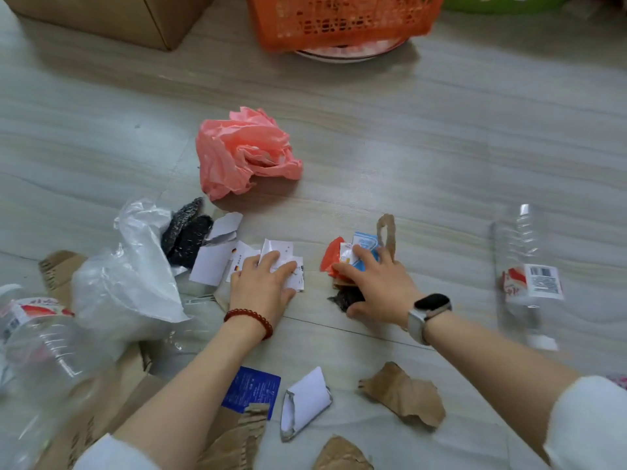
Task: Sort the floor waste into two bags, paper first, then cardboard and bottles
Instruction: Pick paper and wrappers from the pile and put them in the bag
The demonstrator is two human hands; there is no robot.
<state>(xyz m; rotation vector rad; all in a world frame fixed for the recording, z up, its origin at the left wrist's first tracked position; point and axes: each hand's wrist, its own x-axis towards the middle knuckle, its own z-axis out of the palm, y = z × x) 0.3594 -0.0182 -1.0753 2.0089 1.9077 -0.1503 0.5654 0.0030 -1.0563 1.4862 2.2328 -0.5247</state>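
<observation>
White paper scraps (281,257) are pressed flat to the floor (441,130) under the left hand (263,288), fingers straight, nothing clasped. A bundle of orange and blue wrappers (339,256) is gripped by the right hand (376,286), fingers curled over it. Bare floor lies between the two hands. Beyond them a crumpled pink bag (242,152) sits apart. A clear bottle (527,273) lies well right; a clear plastic bag (129,273) crowds the left edge.

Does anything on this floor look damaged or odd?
Yes. The clear bottle at right lies toppled on its side, and the brown cardboard piece near the bottom is torn and ragged.
</observation>
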